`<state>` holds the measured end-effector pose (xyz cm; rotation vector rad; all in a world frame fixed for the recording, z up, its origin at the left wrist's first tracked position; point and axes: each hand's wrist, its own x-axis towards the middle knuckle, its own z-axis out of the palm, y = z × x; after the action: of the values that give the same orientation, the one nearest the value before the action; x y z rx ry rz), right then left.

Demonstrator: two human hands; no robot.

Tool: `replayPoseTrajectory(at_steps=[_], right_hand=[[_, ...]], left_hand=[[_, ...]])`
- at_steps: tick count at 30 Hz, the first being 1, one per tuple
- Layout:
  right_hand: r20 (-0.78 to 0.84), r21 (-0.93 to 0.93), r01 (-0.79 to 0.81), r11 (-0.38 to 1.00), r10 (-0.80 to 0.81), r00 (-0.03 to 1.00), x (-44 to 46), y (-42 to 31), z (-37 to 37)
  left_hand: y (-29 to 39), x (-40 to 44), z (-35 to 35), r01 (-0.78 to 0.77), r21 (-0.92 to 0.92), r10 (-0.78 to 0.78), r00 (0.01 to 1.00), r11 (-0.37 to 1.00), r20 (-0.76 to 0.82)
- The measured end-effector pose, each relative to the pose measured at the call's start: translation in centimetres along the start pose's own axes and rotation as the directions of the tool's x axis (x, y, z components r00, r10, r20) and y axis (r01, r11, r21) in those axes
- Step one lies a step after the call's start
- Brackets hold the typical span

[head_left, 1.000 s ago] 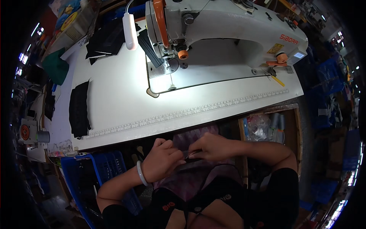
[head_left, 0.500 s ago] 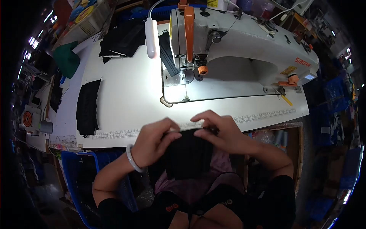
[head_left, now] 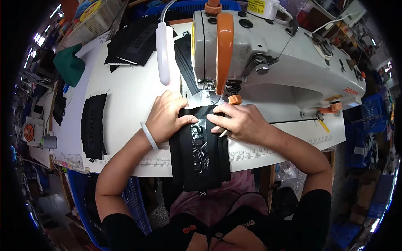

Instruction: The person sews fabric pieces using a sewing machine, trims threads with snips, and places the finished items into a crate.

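Note:
A black fabric piece with glossy lettering (head_left: 200, 154) lies on the sewing machine's bed and hangs over the table's front edge. My left hand (head_left: 167, 115) grips its upper left edge between thumb and fingers. At the upper right edge, my right hand (head_left: 240, 121) is closed on the same fabric, and a thin pale pointed tool (head_left: 225, 133) sticks out from under its fingers. Just beyond the fabric's top edge is the needle area of the white sewing machine (head_left: 272, 50). A black strip (head_left: 186, 62) lies left of the needle.
A white lamp (head_left: 163, 54) hangs left of the machine head. Black pieces (head_left: 133, 44) lie at the back left, another black piece (head_left: 94, 125) at the left. A ruler scale (head_left: 284, 147) runs along the front edge. A blue basket (head_left: 136, 201) stands below the table.
The black fabric has come up from the lap onto the machine bed, with both hands moving forward to the needle area. The view has shifted closer to the machine.

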<state>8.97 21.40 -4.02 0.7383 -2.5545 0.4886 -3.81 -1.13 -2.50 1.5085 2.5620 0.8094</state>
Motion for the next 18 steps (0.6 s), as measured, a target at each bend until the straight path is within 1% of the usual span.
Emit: replayPoseTrajectory(at_steps=[3, 4, 5, 6, 7, 8, 9, 10, 11, 13, 14, 15, 18], right_hand=[[0.024, -0.020, -0.002, 1.000, 0.003, 1.000, 0.1, -0.1, -0.1], [0.016, -0.025, -0.002, 1.000, 0.002, 1.000, 0.1, -0.1, -0.1], [0.008, -0.029, -0.001, 1.000, 0.002, 1.000, 0.0, -0.1, -0.1], [0.001, -0.031, -0.003, 1.000, 0.003, 1.000, -0.1, -0.1, 0.0], [-0.018, 0.006, -0.016, 1.000, 0.017, 1.000, -0.2, 0.1, 0.0], [-0.038, 0.043, -0.029, 0.999, 0.031, 0.999, -0.4, 0.4, 0.0], [-0.061, 0.078, -0.044, 0.996, 0.049, 0.997, -0.6, 0.7, 0.0], [-0.030, 0.037, -0.056, 0.998, 0.057, 0.998, -0.9, 1.0, -0.4], [-0.032, 0.014, -0.034, 0.999, 0.035, 0.999, -1.0, 1.0, -0.4], [-0.031, -0.032, 0.008, 0.999, -0.009, 0.999, -1.1, 0.9, -0.5], [-0.003, -0.085, 0.034, 0.996, -0.034, 0.999, -1.0, 0.9, -0.8], [0.013, -0.114, 0.030, 0.993, -0.028, 1.000, -1.0, 1.0, -0.8], [0.062, -0.201, 0.018, 0.979, -0.006, 0.998, -0.4, 0.9, -1.2]], left_hand=[[3.1, -0.4, -0.7, -0.059, 0.238, 0.117, 0.963, 0.969, -0.241], [3.5, -0.9, -0.7, -0.177, 0.247, 0.222, 0.960, 0.953, -0.170], [3.8, -1.4, -0.9, -0.196, 0.016, 0.194, 0.977, 0.980, 0.093], [3.9, -1.7, 0.0, -0.221, -0.070, 0.225, 0.972, 0.973, 0.070], [4.0, -1.9, 1.0, -0.245, -0.154, 0.254, 0.966, 0.957, 0.043], [3.8, -2.1, 1.1, -0.226, -0.129, 0.238, 0.968, 0.966, 0.086], [3.8, -2.2, 1.2, -0.228, -0.112, 0.237, 0.968, 0.967, 0.079], [3.8, -2.2, 1.4, -0.232, -0.096, 0.240, 0.968, 0.968, 0.071], [3.9, -2.3, 1.6, -0.234, -0.082, 0.239, 0.969, 0.969, 0.063], [3.7, -2.3, 1.6, -0.245, -0.044, 0.249, 0.962, 0.969, 0.116], [3.7, -2.3, 1.5, -0.245, -0.034, 0.248, 0.960, 0.969, 0.134], [3.7, -2.2, 1.4, -0.246, -0.022, 0.247, 0.957, 0.969, 0.152], [3.1, -1.7, 1.3, -0.223, -0.052, 0.228, 0.965, 0.973, 0.130]])
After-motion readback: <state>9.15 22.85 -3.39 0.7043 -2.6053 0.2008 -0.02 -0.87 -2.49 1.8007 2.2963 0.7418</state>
